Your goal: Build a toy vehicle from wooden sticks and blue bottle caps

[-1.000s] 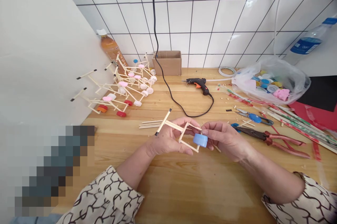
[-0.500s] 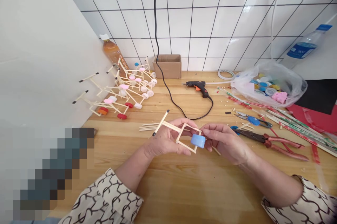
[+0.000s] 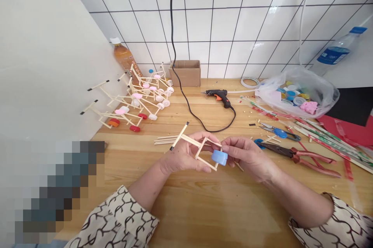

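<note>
A small frame of pale wooden sticks [image 3: 190, 140] is held above the table by my left hand [image 3: 182, 157], its thumb below and fingers behind the sticks. Black tips cap the crossbar at the frame's left end. A blue bottle cap [image 3: 219, 157] sits on the stick across the right end. My right hand [image 3: 247, 154] pinches the far end of that stick, just beyond the cap; the fingertips partly hide the contact. Behind my left hand, several loose sticks [image 3: 166, 140] lie on the table.
Several stick frames with caps [image 3: 136, 96] stand at the left by an orange drink bottle [image 3: 125, 57]. A glue gun [image 3: 218, 95] lies behind my hands. To the right are scissors [image 3: 279, 133], pliers [image 3: 300, 155] and a bag of caps [image 3: 300, 92]; a cardboard box [image 3: 186, 73] stands by the wall.
The stick frame has tilted very slightly and shifted a little to the right. My right fingertips have moved slightly, still at the stick's end by the blue cap.
</note>
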Tool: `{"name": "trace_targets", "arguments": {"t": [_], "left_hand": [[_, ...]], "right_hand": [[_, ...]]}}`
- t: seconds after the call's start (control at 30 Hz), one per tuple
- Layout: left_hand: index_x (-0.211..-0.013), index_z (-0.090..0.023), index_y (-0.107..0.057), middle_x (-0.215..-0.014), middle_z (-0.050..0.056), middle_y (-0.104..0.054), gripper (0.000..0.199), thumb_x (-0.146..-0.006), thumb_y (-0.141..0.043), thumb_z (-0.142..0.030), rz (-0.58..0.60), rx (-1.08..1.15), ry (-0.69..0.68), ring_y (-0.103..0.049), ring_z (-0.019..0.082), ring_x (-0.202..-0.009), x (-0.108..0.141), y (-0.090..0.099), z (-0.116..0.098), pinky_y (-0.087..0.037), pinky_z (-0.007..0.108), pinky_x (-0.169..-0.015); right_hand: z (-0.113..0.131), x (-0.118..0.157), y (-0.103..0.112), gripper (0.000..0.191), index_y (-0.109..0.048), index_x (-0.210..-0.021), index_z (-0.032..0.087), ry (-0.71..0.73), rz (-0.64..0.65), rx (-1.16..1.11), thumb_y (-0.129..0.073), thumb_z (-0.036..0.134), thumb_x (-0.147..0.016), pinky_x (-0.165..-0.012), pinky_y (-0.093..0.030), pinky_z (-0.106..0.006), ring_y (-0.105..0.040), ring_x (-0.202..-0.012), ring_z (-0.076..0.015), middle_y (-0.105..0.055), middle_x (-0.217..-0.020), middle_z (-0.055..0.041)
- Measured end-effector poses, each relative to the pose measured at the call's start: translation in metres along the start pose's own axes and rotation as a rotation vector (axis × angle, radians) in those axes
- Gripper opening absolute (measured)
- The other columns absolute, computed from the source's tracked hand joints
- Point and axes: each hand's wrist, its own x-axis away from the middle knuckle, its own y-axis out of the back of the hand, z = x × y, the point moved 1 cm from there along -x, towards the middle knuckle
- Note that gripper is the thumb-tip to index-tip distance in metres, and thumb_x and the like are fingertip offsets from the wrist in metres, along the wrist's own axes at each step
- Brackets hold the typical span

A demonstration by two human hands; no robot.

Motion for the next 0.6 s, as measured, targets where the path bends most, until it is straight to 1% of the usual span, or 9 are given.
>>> {"name": "trace_targets", "arguments": {"t": [0.17, 0.3, 0.43, 0.5, 0.6], "left_hand": [[-0.105, -0.017, -0.060, -0.102, 0.006, -0.062, 0.058, -0.052, -0.078, -0.001, 0.001, -0.017, 0.004, -0.059, 0.020, -0.099, 0.000, 0.002, 0.000, -0.046, 0.036, -0.092], [-0.106, -0.017, -0.060, -0.103, 0.007, -0.062, 0.058, -0.053, -0.078, -0.003, 0.009, -0.015, -0.018, -0.059, 0.021, -0.099, 0.000, 0.009, -0.002, -0.046, 0.038, -0.093], [-0.106, -0.018, -0.061, -0.106, 0.007, -0.062, 0.059, -0.053, -0.078, -0.002, 0.011, -0.014, -0.046, -0.059, 0.020, -0.099, 0.002, 0.020, -0.006, -0.045, 0.035, -0.092], [-0.106, -0.018, -0.061, -0.108, 0.008, -0.061, 0.059, -0.052, -0.078, -0.002, 0.011, -0.001, -0.055, -0.059, 0.021, -0.101, 0.004, 0.024, -0.008, -0.046, 0.035, -0.092], [-0.105, -0.017, -0.062, -0.106, 0.008, -0.062, 0.058, -0.050, -0.080, -0.005, 0.008, 0.041, -0.054, -0.059, 0.021, -0.099, 0.006, 0.027, -0.010, -0.047, 0.034, -0.089]], "right_hand": [[0.001, -0.001, -0.001, 0.022, -0.066, -0.070, 0.014, 0.008, 0.005, -0.027, -0.074, 0.034, -0.068, -0.046, -0.034, -0.019, -0.047, -0.048, -0.0050, -0.060, -0.060, 0.0020], [0.006, -0.002, 0.000, 0.023, -0.066, -0.072, 0.014, 0.047, -0.029, -0.030, -0.071, 0.037, -0.071, -0.048, -0.036, -0.020, -0.053, -0.058, -0.0087, -0.064, -0.070, -0.0027], [0.008, -0.004, 0.005, 0.023, -0.065, -0.071, 0.016, 0.098, -0.067, 0.021, -0.068, 0.039, -0.073, -0.048, -0.037, -0.020, -0.053, -0.058, -0.0088, -0.063, -0.071, -0.0017], [0.007, -0.003, 0.006, 0.023, -0.065, -0.072, 0.016, 0.115, -0.064, 0.047, -0.069, 0.039, -0.073, -0.049, -0.037, -0.021, -0.052, -0.058, -0.0087, -0.063, -0.070, -0.0014], [0.007, 0.000, 0.005, 0.023, -0.064, -0.076, 0.016, 0.144, -0.058, 0.161, -0.069, 0.039, -0.073, -0.052, -0.038, -0.022, -0.052, -0.060, -0.0098, -0.062, -0.068, -0.0011]]}}
